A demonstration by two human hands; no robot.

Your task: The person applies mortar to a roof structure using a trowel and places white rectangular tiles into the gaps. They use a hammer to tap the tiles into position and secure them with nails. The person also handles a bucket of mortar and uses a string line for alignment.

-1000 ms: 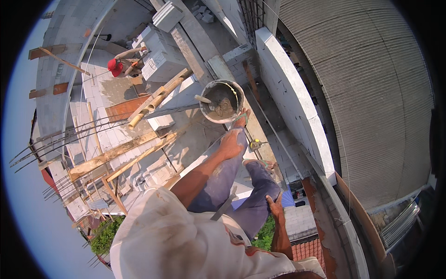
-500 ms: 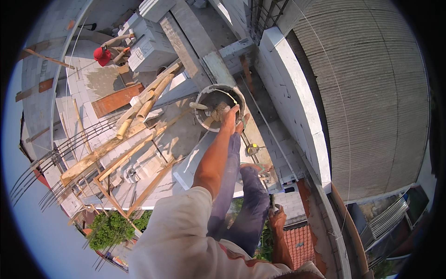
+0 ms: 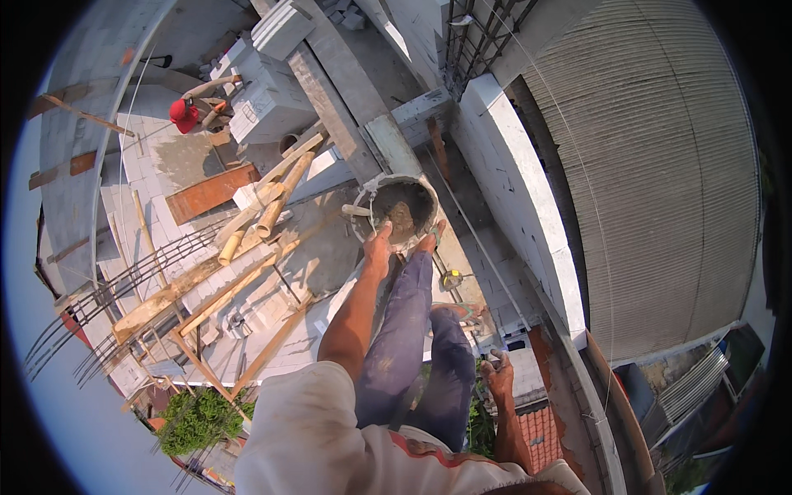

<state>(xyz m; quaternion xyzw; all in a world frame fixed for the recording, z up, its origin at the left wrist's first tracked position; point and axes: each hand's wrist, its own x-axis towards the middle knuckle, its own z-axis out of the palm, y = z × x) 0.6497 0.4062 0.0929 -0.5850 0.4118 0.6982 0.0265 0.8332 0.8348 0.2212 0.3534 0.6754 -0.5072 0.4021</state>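
Note:
A round, grey-stained bucket (image 3: 422, 195) stands on the wall top in front of me, with a lump of wet mortar (image 3: 402, 218) inside. Over its left rim pokes a pale tool handle (image 3: 356, 211); the rest of that tool is hidden. My left hand (image 3: 378, 247) is closed at the near left side of the bucket, where the light-coloured carrying cord comes down to the rim. Low on the right, my right hand (image 3: 499, 381) hangs beside my leg, fingers apart, with nothing visible in it. One foot (image 3: 431, 238) is right against the bucket.
A yellow tape measure (image 3: 451, 279) lies on the narrow ledge near my feet. Bamboo poles (image 3: 285, 194), timber and rebar (image 3: 99, 297) spread to the left. Farther off, a person in a red cap (image 3: 183, 115) is beside white blocks (image 3: 268, 99). A corrugated roof (image 3: 652, 181) lies right.
My left hand has moved from the bucket's right inner side to its near left side. The cord has swung over leftward. My right hand's fingers have spread.

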